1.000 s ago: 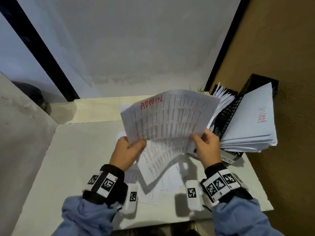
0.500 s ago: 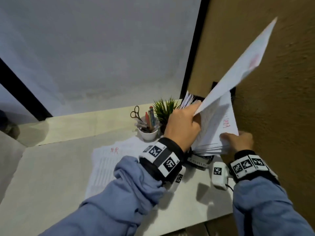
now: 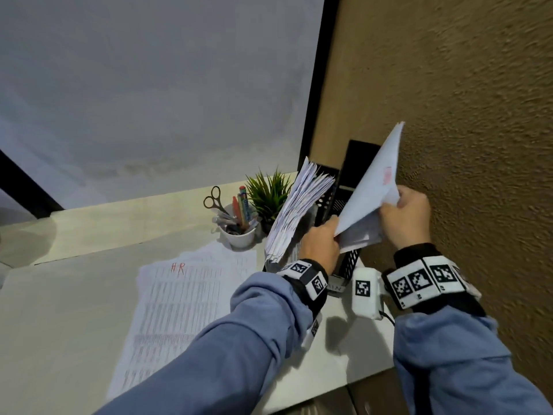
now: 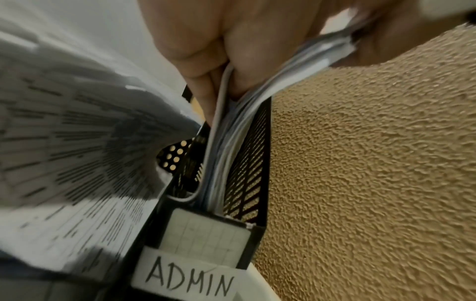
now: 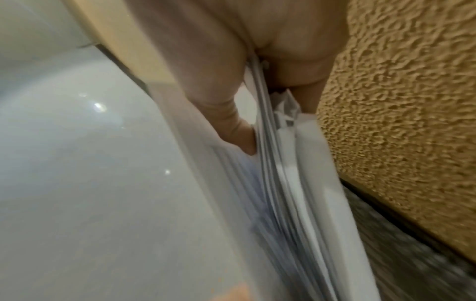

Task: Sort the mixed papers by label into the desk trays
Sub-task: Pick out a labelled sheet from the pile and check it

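Observation:
A stack of white papers [image 3: 369, 202] with a faint red label stands tilted in the black mesh tray [image 3: 357, 157] against the brown wall. The tray front carries a handwritten ADMIN label [image 4: 188, 279]. My left hand [image 3: 332, 233] grips the stack's lower left edge, and in the left wrist view the papers [image 4: 224, 146] run down into the tray slot [image 4: 253, 163]. My right hand [image 3: 392, 202] pinches the stack's right edge; the right wrist view shows the thumb [image 5: 231, 122] pressed on the sheets [image 5: 296, 183]. A sheet marked HR [image 3: 185, 295] lies flat on the desk.
A second leaning stack of papers [image 3: 299, 211] fills the neighbouring slot to the left. A white cup [image 3: 241, 238] with scissors and pens and a small green plant [image 3: 269, 196] stand behind the HR sheet. The textured brown wall [image 3: 463, 115] is close on the right.
Both hands carried the ADMIN sheet from above the desk to the right-hand tray. The raised sheet has since come down onto the stack, and my right hand moved up to its right edge.

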`<action>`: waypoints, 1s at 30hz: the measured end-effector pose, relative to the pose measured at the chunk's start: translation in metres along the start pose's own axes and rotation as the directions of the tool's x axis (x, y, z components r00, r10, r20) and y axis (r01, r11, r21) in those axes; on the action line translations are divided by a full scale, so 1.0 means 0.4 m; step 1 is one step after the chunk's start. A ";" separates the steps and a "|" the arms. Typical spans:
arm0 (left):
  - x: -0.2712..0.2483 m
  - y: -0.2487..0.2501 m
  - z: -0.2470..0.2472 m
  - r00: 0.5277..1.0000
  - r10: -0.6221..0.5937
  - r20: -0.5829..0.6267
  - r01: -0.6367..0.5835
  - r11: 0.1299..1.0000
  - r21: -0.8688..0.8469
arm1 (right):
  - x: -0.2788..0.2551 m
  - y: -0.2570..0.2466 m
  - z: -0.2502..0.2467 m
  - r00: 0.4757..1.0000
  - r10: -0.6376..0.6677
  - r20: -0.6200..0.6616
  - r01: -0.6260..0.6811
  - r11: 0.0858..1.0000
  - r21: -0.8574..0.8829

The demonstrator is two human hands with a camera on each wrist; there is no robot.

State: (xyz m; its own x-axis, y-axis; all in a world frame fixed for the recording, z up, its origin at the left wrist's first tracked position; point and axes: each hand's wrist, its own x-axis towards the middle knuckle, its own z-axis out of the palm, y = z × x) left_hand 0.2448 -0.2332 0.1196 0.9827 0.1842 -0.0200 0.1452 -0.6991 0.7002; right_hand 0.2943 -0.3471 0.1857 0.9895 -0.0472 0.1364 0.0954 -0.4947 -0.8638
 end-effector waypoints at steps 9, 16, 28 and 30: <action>0.037 -0.045 0.040 0.949 -0.035 0.314 -0.003 0.993 0.121 | -0.048 0.011 0.081 0.995 0.084 0.063 -0.052 0.918 -0.394; 0.034 -0.037 0.022 0.985 0.030 0.168 -0.068 0.972 0.224 | -0.030 -0.013 0.046 0.995 0.087 -0.053 -0.098 0.963 -0.250; 0.014 -0.063 0.026 0.975 -0.041 0.220 0.008 0.989 0.148 | -0.054 0.000 0.075 0.992 0.118 0.052 -0.083 0.894 -0.440; -0.019 -0.094 0.003 0.980 -0.013 0.196 0.018 1.000 -0.021 | -0.059 -0.009 0.079 0.998 0.058 -0.005 -0.055 0.916 -0.396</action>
State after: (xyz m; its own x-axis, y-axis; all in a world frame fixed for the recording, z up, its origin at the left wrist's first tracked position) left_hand 0.2322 -0.2091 0.0925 0.9841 0.0543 -0.1689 0.1603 -0.6809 0.7146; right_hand 0.2741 -0.3169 0.1704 0.9928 -0.0804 0.0888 -0.0101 -0.7947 -0.6069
